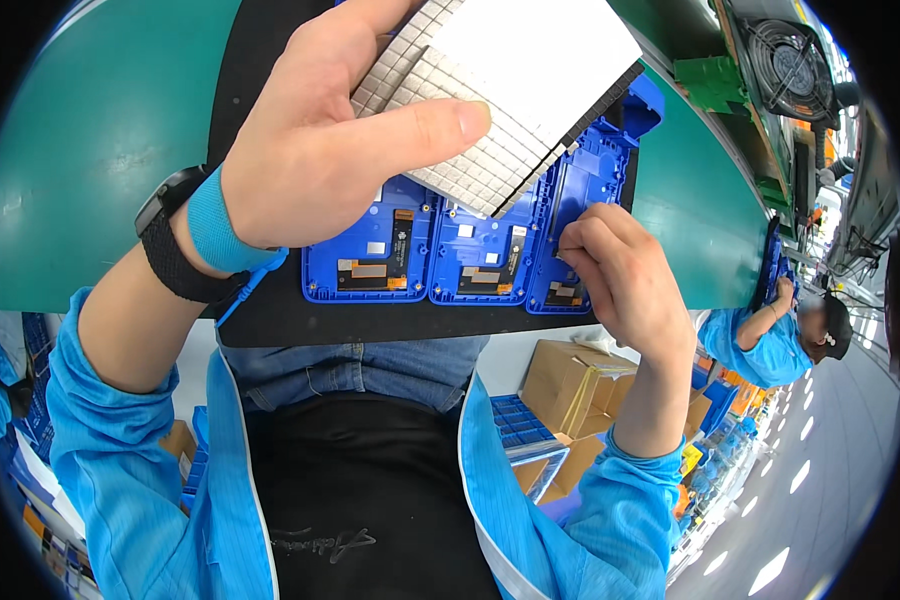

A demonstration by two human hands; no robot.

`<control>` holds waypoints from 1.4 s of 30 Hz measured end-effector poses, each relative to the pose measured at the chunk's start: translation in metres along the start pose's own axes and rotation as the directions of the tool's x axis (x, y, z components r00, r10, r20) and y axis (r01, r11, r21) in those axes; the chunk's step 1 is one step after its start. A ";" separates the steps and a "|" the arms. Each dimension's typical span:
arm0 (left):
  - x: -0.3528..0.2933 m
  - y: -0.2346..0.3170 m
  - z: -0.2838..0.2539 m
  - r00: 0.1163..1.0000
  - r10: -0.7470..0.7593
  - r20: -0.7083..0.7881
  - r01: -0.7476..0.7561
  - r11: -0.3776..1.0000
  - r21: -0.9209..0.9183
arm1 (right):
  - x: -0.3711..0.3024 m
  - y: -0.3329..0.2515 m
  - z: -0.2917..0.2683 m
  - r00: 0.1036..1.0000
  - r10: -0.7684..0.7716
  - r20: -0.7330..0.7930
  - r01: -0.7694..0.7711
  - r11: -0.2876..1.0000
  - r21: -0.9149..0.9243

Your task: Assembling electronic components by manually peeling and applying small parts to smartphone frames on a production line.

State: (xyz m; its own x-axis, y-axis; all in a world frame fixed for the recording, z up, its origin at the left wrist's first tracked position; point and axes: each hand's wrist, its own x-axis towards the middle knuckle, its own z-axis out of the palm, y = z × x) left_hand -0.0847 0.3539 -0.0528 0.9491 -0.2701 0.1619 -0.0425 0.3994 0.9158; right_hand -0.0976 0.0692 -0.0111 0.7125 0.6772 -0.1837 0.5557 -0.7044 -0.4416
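Observation:
My left hand (340, 130) holds up a white sheet (510, 90) covered with a grid of small grey square pads, thumb pressed across its face. Below it, three blue plastic frames (475, 250) lie side by side on a black mat (370, 320); each shows a small white pad and an orange-black flex strip. My right hand (620, 275) has its fingertips pinched together, pressing down on the rightmost frame (575, 220). Whether a pad sits between those fingertips is hidden.
A green conveyor surface (90, 150) runs under the mat. Cardboard boxes (565, 385) and blue trays (520, 425) stand on the floor by my right side. Another person in a blue coat (780, 340) works at the right, near a machine with a fan (790, 70).

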 end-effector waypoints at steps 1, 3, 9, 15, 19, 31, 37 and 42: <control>0.000 0.000 0.000 1.000 -0.002 0.000 0.002 1.000 0.004 | 0.000 0.000 0.001 1.000 0.000 0.001 0.000 1.000 0.000; 0.001 0.001 0.001 1.000 -0.005 -0.001 0.005 1.000 0.010 | -0.001 0.000 0.002 0.999 -0.027 -0.025 0.026 0.999 -0.024; 0.001 0.002 0.001 1.000 -0.007 -0.001 0.007 1.000 0.002 | -0.010 0.007 0.008 0.993 -0.014 -0.119 0.010 0.999 -0.037; -0.001 0.002 0.001 1.000 -0.020 -0.009 0.020 1.000 -0.007 | -0.020 0.006 0.005 0.989 0.036 -0.143 -0.029 0.998 0.055; -0.001 0.002 0.002 1.000 -0.025 -0.010 0.025 0.999 -0.020 | -0.026 0.010 0.004 0.994 0.019 -0.103 -0.018 1.000 0.003; -0.002 0.000 0.000 0.999 0.020 0.034 -0.019 1.000 -0.022 | -0.026 0.007 0.008 0.996 0.012 -0.089 -0.016 0.999 -0.036; -0.007 -0.005 -0.010 0.998 0.015 0.062 -0.022 0.994 0.103 | -0.030 0.005 0.011 0.990 -0.018 -0.143 0.007 0.997 -0.079; -0.006 -0.007 -0.011 0.992 0.026 0.124 -0.047 0.985 0.168 | -0.029 -0.006 0.011 0.926 0.054 -0.374 -0.036 0.998 0.055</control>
State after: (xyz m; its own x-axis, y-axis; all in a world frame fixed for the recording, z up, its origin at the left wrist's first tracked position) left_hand -0.0865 0.3624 -0.0646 0.9019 -0.3659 0.2297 -0.1387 0.2583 0.9560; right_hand -0.1260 0.0560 -0.0126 0.8499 0.5094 0.1346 0.5052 -0.7153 -0.4828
